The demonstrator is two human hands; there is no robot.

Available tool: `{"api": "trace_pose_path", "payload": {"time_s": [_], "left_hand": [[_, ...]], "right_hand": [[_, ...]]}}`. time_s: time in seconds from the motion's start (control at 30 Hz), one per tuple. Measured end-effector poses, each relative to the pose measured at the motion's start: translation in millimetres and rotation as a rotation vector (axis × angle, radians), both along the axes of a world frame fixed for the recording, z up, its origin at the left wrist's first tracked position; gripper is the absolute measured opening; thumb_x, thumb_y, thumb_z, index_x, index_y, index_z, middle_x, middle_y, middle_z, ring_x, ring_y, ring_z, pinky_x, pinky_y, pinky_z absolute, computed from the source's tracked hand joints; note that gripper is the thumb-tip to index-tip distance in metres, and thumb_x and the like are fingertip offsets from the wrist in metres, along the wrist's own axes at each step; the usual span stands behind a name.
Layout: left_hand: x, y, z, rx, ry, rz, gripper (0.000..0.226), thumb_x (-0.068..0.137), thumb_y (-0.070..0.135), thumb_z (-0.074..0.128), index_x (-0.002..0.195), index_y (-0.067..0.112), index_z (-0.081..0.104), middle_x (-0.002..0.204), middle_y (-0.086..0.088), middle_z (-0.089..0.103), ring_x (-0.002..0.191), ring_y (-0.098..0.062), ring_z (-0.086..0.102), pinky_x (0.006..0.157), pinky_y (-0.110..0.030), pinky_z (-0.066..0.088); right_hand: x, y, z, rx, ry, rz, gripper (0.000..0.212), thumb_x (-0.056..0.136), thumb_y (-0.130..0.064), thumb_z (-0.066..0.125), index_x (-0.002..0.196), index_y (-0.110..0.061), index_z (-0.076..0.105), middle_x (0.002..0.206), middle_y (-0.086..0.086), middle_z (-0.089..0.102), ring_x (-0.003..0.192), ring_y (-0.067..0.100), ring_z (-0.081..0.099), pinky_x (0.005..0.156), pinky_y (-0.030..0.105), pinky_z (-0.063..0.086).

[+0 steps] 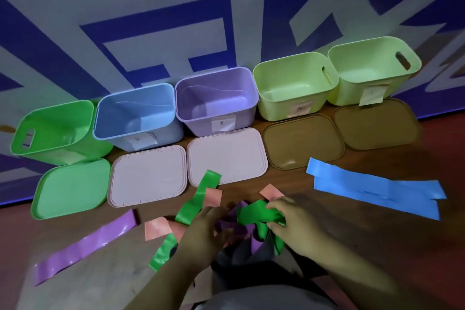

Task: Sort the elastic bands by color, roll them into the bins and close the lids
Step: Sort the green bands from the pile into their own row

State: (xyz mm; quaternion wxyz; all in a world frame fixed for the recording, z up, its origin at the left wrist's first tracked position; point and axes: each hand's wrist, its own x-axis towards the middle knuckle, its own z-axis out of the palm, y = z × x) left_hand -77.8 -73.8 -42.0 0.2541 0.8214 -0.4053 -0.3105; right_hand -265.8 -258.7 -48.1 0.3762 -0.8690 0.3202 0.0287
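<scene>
At the near edge of the worktop [352,239], the right hand [297,224] grips a crumpled green band [254,214] above a heap of purple bands [255,243]; the left hand [206,229] is at the heap, its hold too blurred to tell. 5 open bins [198,123] line the back, lids [148,178] lying before them, and blue bands [377,191] lie to the right

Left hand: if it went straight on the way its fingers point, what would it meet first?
Likely the pink square just past the left hand's fingertips, beside a green band; the pale lid lies beyond. Depth is hard to judge.
</scene>
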Motion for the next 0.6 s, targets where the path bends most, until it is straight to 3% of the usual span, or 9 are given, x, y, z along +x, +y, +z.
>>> {"api": "trace_pose_path", "payload": {"time_s": [0.13,0.3,0.37,0.43,0.53,0.6], "left_hand": [[7,-4,-8,-0.011,-0.022,-0.07,0.047,0.079,0.033,0.071,0.124,0.038,0.06,0.113,0.016,0.056,0.1,-0.005,0.058,0.087,-0.025,0.051],[9,-27,-18,0.003,-0.033,-0.237,0.053,0.081,0.029,0.067,0.133,0.038,0.058,0.136,0.018,0.052,0.118,-0.007,0.055,0.1,-0.023,0.045],[9,-33,-22,0.044,-0.043,-0.258,0.052,0.082,0.028,0.067,0.133,0.037,0.058,0.139,0.018,0.052,0.119,-0.007,0.056,0.1,-0.023,0.045],[7,-35,-24,0.095,-0.03,-0.231,0.047,0.084,0.025,0.068,0.129,0.038,0.061,0.129,0.013,0.062,0.107,-0.009,0.064,0.092,-0.023,0.05],[0,-37,-21,0.114,0.065,-0.187,0.026,0.087,0.015,0.066,0.105,0.032,0.071,0.084,0.002,0.072,0.063,-0.016,0.065,0.062,-0.034,0.054],[-1,-40,-18,0.087,0.037,-0.177,0.02,0.086,0.01,0.067,0.081,0.029,0.07,0.072,0.005,0.066,0.052,-0.002,0.056,0.056,-0.025,0.048]], "right_hand": [[8,4,4,-0.061,0.045,-0.033,0.037,0.084,-0.029,0.069,0.12,-0.027,0.063,0.124,-0.009,0.062,0.111,0.013,0.059,0.092,0.021,0.042],[8,6,0,-0.002,0.136,-0.106,0.034,0.085,-0.03,0.066,0.118,-0.033,0.06,0.114,-0.008,0.069,0.104,0.016,0.065,0.09,0.031,0.051],[7,6,-1,0.035,0.148,-0.131,0.035,0.086,-0.024,0.067,0.12,-0.031,0.061,0.113,-0.007,0.07,0.104,0.015,0.065,0.09,0.029,0.051],[7,7,-1,0.062,0.152,-0.158,0.035,0.088,-0.021,0.068,0.121,-0.029,0.063,0.11,-0.007,0.069,0.101,0.014,0.064,0.089,0.025,0.049],[5,6,-1,0.128,0.113,-0.201,0.032,0.087,-0.018,0.069,0.117,-0.029,0.065,0.101,-0.009,0.067,0.095,0.011,0.064,0.086,0.024,0.049],[4,4,0,0.196,0.066,-0.237,0.029,0.085,-0.015,0.071,0.11,-0.03,0.067,0.094,-0.01,0.066,0.093,0.008,0.065,0.086,0.023,0.05]]}}
